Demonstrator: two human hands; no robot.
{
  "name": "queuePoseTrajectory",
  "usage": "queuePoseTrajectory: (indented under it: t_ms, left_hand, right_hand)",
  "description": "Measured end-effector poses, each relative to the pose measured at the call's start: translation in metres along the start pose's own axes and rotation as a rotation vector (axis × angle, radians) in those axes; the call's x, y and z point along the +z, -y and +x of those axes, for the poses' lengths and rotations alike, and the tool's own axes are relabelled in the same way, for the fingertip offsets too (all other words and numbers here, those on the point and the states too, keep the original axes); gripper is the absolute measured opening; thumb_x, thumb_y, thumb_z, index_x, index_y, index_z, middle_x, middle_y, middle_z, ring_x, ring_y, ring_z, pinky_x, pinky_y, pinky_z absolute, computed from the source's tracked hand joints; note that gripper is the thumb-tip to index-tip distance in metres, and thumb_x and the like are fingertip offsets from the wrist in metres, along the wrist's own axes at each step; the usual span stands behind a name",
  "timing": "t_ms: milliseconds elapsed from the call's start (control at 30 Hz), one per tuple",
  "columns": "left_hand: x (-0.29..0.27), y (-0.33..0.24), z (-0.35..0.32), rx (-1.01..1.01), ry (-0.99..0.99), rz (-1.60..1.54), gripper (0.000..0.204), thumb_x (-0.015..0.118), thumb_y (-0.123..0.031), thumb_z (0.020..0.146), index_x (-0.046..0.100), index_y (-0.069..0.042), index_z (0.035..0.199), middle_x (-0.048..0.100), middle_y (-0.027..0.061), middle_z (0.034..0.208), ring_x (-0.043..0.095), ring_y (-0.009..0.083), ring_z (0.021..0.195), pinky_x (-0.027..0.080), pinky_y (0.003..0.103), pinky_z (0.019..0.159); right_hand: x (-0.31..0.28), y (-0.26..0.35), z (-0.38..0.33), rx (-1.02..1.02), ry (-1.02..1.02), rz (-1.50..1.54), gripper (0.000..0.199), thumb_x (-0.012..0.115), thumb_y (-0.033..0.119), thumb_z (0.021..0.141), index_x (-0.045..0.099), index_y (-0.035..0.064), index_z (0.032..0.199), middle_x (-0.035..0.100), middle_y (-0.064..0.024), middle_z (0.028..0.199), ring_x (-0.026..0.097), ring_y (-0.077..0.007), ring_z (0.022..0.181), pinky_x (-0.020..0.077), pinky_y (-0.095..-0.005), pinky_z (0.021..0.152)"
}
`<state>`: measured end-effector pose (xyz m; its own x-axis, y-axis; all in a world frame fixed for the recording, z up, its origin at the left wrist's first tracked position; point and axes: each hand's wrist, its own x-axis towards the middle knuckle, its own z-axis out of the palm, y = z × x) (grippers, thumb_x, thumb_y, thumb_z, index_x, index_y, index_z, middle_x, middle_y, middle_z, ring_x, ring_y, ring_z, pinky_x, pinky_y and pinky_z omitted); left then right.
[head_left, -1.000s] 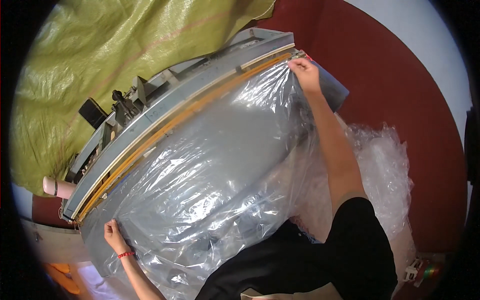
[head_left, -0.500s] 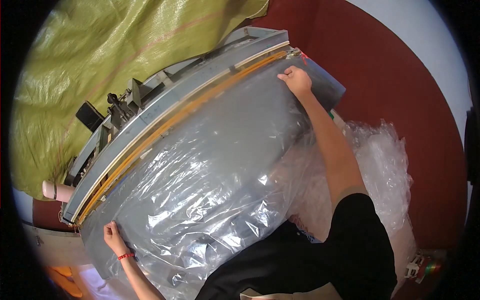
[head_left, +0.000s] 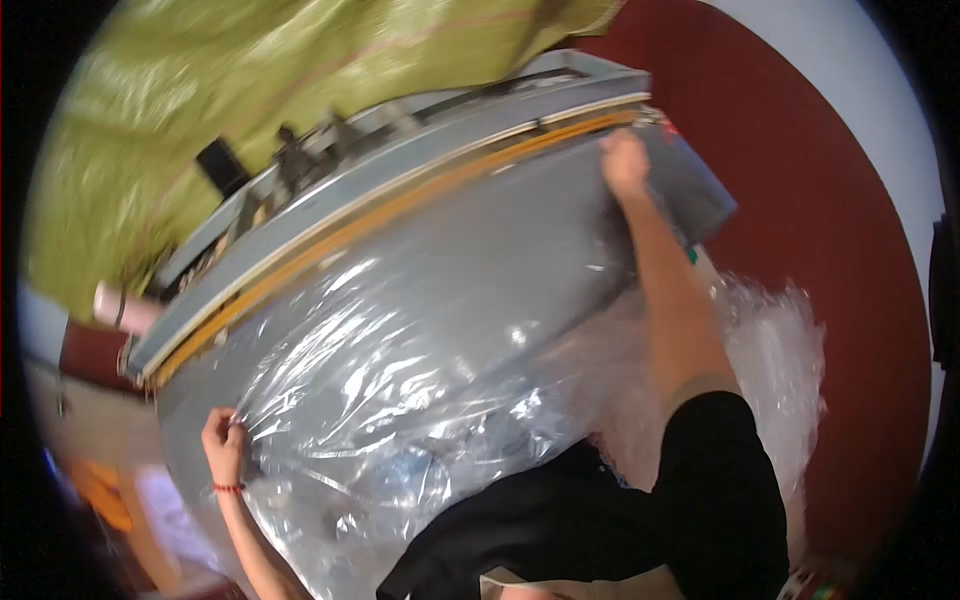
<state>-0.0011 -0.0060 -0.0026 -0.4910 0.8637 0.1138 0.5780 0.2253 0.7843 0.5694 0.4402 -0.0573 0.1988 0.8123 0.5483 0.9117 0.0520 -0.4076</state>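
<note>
A wide sheet of clear plastic film [head_left: 370,380] lies over the grey tabletop [head_left: 190,400] and runs back toward my body, shiny and creased. My left hand [head_left: 222,435], with a red bracelet at the wrist, pinches the film's left edge; taut creases fan out from it. At the far right, my right hand [head_left: 626,160] is closed and a little blurred, at the film's other side, close to the end of the orange strip [head_left: 420,200]. This strip runs along a long grey metal bar [head_left: 390,165] on the table's far side.
Behind the bar are a black box-like part [head_left: 221,167] and metal fittings. A pink cylinder [head_left: 125,308] sits by its left end. A yellow-green woven sheet [head_left: 300,60] hangs at the back. More crumpled clear film [head_left: 775,350] is heaped at my right, over a dark red floor [head_left: 860,400].
The view has turned, so the bar slants less. My right hand has come nearer the orange strip. The film by my left hand now shows longer, straighter creases.
</note>
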Motion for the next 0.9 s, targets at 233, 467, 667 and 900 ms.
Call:
queuePoseTrajectory:
  t_ms: [233,467,667,900]
  left_hand:
    - [-0.143,0.051,-0.047,-0.454,0.251,0.343,0.015,0.049,-0.009,0.077,0.056,-0.001,0.066,0.056,0.0036,0.057,0.048,0.0087,0.043,0.039,0.024,0.040]
    - [-0.284,0.047,-0.034,0.009,-0.766,0.894,0.009,0.055,-0.010,0.075,0.055,-0.002,0.071,0.057,0.0105,0.065,0.056,0.0198,0.057,0.044,0.031,0.054]
    - [-0.090,0.059,-0.010,0.215,-0.257,0.688,0.032,0.056,-0.018,0.078,0.054,-0.005,0.107,0.053,0.0163,0.109,0.047,0.0300,0.106,0.037,0.039,0.088]
    - [-0.038,0.071,0.011,0.228,-0.110,0.728,0.042,0.053,-0.027,0.081,0.047,-0.006,0.118,0.041,0.0132,0.126,0.035,0.0320,0.119,0.031,0.038,0.095]
  right_hand:
    - [-0.022,-0.041,0.009,-0.102,0.022,-0.064,0.028,0.044,0.024,0.084,0.053,0.0071,0.104,0.056,-0.0156,0.102,0.053,-0.0323,0.095,0.0401,-0.0396,0.081]
    - [0.014,-0.056,0.021,-0.020,0.066,-0.161,0.029,0.039,0.034,0.087,0.047,0.0102,0.101,0.056,-0.0168,0.100,0.051,-0.0373,0.091,0.0395,-0.0452,0.074]
    - [0.000,-0.102,0.031,-0.003,0.093,-0.193,0.030,0.038,0.035,0.087,0.047,0.0088,0.098,0.056,-0.0173,0.096,0.051,-0.0384,0.088,0.0390,-0.0457,0.071]
    - [-0.035,-0.159,0.026,0.074,0.141,-0.179,0.031,0.038,0.035,0.087,0.046,0.0068,0.099,0.055,-0.0198,0.097,0.050,-0.0401,0.089,0.0388,-0.0434,0.072]
